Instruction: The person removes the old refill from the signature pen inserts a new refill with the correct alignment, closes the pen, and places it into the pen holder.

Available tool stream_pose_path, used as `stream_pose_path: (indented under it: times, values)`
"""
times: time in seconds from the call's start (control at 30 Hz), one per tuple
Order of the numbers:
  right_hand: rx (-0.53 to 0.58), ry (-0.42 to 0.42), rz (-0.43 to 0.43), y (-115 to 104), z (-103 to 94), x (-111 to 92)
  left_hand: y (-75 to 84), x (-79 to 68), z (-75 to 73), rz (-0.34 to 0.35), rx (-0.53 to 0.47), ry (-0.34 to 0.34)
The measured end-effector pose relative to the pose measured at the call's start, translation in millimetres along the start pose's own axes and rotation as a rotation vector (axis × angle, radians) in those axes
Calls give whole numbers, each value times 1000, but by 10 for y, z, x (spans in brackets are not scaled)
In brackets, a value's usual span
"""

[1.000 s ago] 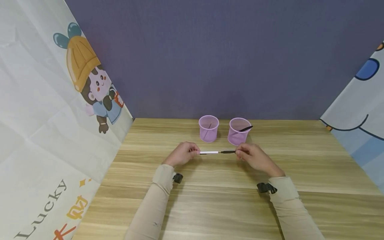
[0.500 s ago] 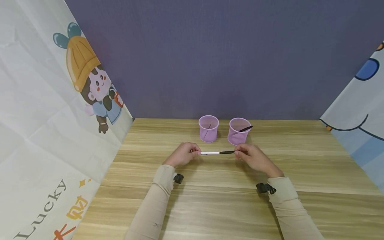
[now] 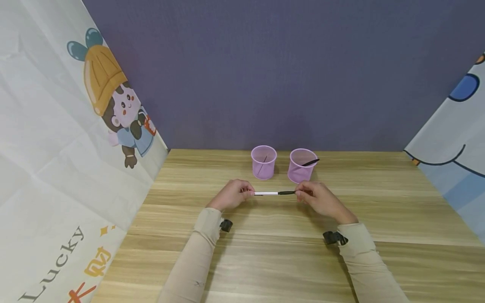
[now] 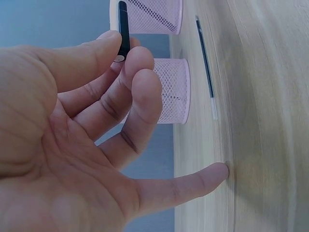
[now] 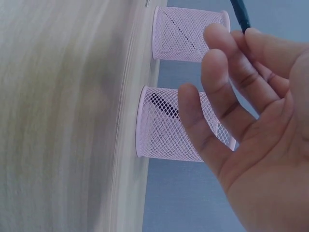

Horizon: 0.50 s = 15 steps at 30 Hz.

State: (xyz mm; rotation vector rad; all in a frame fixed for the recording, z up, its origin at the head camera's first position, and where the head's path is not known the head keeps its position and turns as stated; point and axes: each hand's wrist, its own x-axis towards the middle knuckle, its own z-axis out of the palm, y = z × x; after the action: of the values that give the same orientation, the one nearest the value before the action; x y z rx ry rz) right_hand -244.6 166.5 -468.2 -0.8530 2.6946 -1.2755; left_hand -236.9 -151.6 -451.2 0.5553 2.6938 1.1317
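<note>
My left hand pinches the white barrel of a pen near its clip end, between thumb and fingers. At the opposite end, my right hand pinches the black grip section. The pen lies level between the hands, above the table, its white and black parts meeting. In the left wrist view the black clip shows at the thumb. A thin dark pen refill with a clear end lies on the table beyond the fingers; the head view does not show it plainly.
Behind the hands stand two pink mesh cups. The left cup contains a thin dark rod; a black pen leans in the right cup. A dark panel rises at the wooden table's back edge.
A small gap between the white barrel and black grip section has closed. Both hands have come slightly closer together. The cups stay put.
</note>
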Motion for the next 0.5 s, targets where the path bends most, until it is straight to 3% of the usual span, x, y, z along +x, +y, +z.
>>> stream_pose_path:
  times: [0.5]
  values:
    - [45,-31,-17,25,18,4,5,10,17,-14,-10,0]
